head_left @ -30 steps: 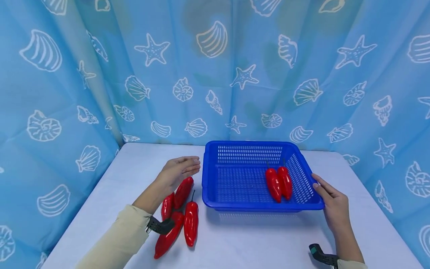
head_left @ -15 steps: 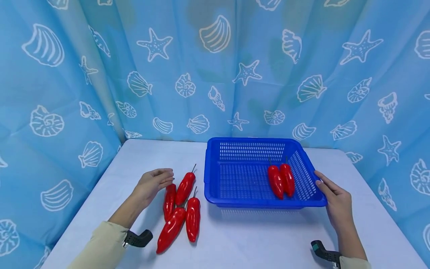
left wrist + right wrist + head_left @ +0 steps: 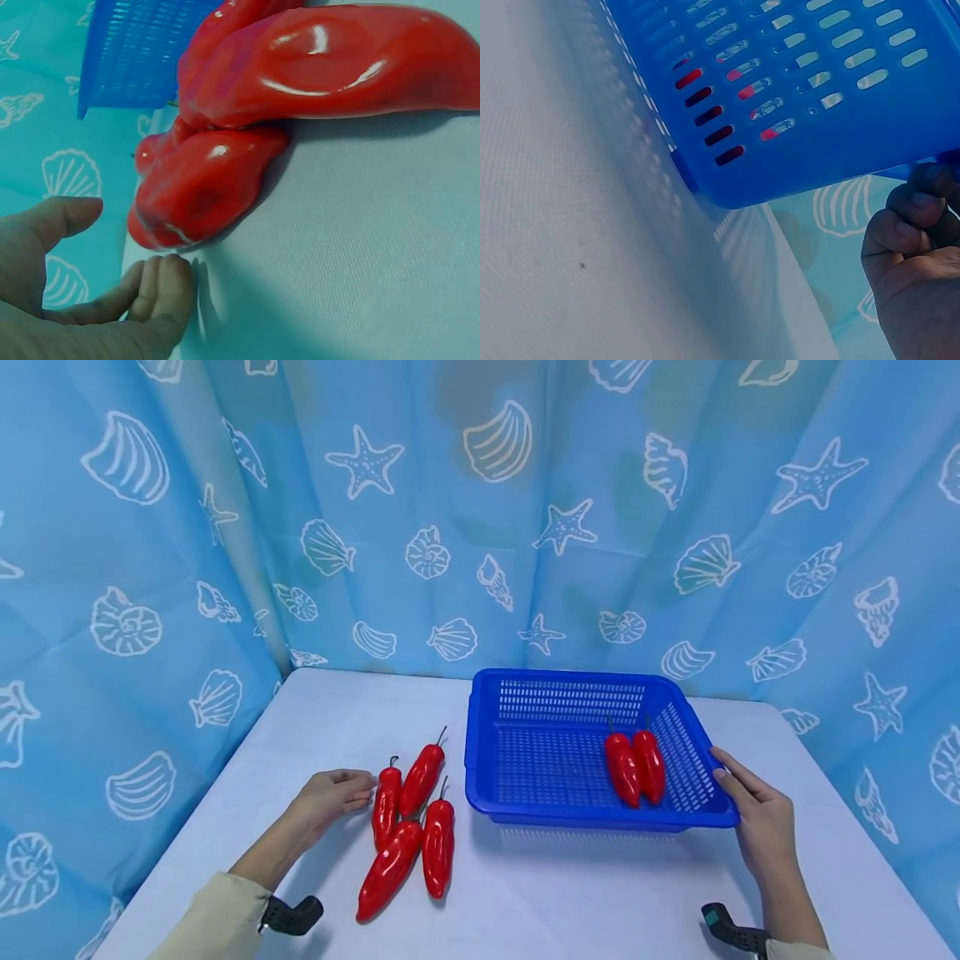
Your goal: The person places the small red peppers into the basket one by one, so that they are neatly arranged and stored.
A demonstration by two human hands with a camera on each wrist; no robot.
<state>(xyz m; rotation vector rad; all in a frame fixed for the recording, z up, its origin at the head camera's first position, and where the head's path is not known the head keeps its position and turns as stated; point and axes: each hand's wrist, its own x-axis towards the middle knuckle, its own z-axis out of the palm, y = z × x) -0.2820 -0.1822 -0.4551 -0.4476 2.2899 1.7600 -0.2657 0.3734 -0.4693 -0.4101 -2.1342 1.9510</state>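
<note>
Several glossy red chili peppers lie in a cluster on the white table left of a blue plastic basket (image 3: 600,819). My left hand (image 3: 330,800) is right at the leftmost chili pepper (image 3: 386,807), fingers and thumb apart and nothing between them. In the left wrist view, that hand's fingertips (image 3: 174,274) come close beside the nearest chili pepper (image 3: 201,187). On the basket's right side, my right hand (image 3: 763,818) grips the rim. From the right wrist, its curled fingers (image 3: 900,232) show at the rim. Two more chili peppers, one of them here (image 3: 622,770), lie inside the basket's right part.
The basket has slotted walls (image 3: 832,60) and stands near the table's back edge. Behind and beside the white table (image 3: 555,902) hangs a blue curtain (image 3: 465,527) with white shells and starfish. A black wrist camera (image 3: 294,915) sits on each forearm.
My left hand has withdrawn from beside the basket, leftward past the chili peppers, then lowered to the leftmost one. My right hand keeps its grip on the rim. The head view has shifted slightly.
</note>
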